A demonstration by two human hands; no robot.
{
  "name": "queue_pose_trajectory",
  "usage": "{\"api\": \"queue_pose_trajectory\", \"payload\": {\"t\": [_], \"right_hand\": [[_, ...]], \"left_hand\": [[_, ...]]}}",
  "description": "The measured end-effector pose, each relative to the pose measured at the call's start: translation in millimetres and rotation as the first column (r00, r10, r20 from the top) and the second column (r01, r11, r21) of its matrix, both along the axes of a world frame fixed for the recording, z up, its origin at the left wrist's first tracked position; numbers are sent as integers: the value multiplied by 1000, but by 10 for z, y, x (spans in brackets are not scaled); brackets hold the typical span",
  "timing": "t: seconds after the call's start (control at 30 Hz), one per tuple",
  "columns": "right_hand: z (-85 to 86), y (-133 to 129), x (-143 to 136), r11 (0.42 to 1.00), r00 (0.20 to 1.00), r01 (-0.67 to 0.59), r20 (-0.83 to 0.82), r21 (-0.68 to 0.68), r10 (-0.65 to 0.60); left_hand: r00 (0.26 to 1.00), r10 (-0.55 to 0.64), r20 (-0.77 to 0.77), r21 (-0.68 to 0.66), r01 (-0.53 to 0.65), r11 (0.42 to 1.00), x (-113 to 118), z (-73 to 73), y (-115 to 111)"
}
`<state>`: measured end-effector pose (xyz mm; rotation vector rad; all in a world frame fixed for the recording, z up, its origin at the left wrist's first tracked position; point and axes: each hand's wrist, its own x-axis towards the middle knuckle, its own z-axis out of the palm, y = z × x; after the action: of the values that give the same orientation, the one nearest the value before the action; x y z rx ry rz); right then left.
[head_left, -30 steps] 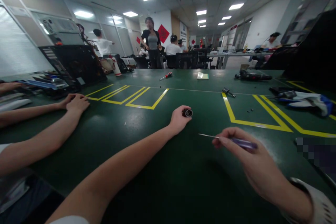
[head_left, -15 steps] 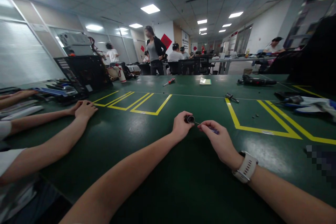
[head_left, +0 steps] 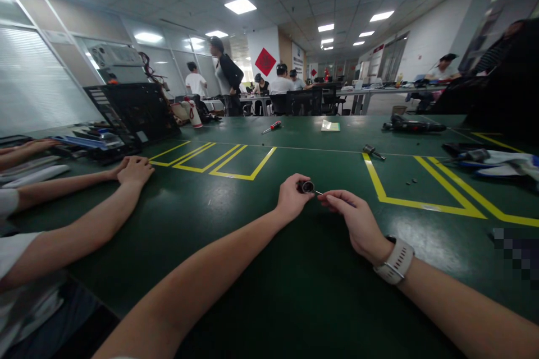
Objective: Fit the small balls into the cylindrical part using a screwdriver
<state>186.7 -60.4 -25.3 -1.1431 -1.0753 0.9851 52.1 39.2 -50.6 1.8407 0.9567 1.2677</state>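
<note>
My left hand [head_left: 291,197] is closed around a small dark cylindrical part [head_left: 307,186], whose round open end faces me. From the right, my right hand [head_left: 347,207] pinches a slim screwdriver [head_left: 319,193]; its thin metal shaft reaches to the side of the cylinder, and its handle is mostly covered by my fingers. Whether the tip sits in a screw is too small to tell. Both hands are just above the green table [head_left: 252,269]. Beyond them to the right lies a metal part with a shaft [head_left: 373,151], near the yellow tape [head_left: 374,179].
A red-handled screwdriver [head_left: 272,127], a paper pad [head_left: 330,125] and a black power tool [head_left: 413,124] lie farther back. Small dark pieces [head_left: 411,182] rest inside the right tape outline. At left, a co-worker's clasped hands [head_left: 135,170] rest on the table, near a black case [head_left: 138,112].
My right hand has turned slightly, so the screwdriver's bluish handle is now hidden. The cylinder stays in my left hand. In the background, a standing person has moved left.
</note>
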Motion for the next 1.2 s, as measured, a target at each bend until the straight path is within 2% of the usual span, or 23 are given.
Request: {"api": "queue_pose_trajectory", "payload": {"t": [0.3,0.6,0.87,1.1,1.2], "right_hand": [[8,-2,13,1000,992,-17,-121,-1,17],[7,-17,3,1000,1000,6,-25,10,-6],[-1,-13,15,1000,1000,-4,-15,25,4],[10,-15,3,1000,1000,-5,-22,18,6],[10,-7,16,1000,997,-22,-73,4,22]], "left_hand": [[992,-5,127,-99,18,995,34,114,-92],[999,49,7,3,-49,999,-2,-7,-14],[997,81,11,19,-81,997,5,-17,-33],[999,28,-16,62,-27,998,-6,-28,-9],[1000,-8,-19,66,9,998,1,-3,-19]]}}
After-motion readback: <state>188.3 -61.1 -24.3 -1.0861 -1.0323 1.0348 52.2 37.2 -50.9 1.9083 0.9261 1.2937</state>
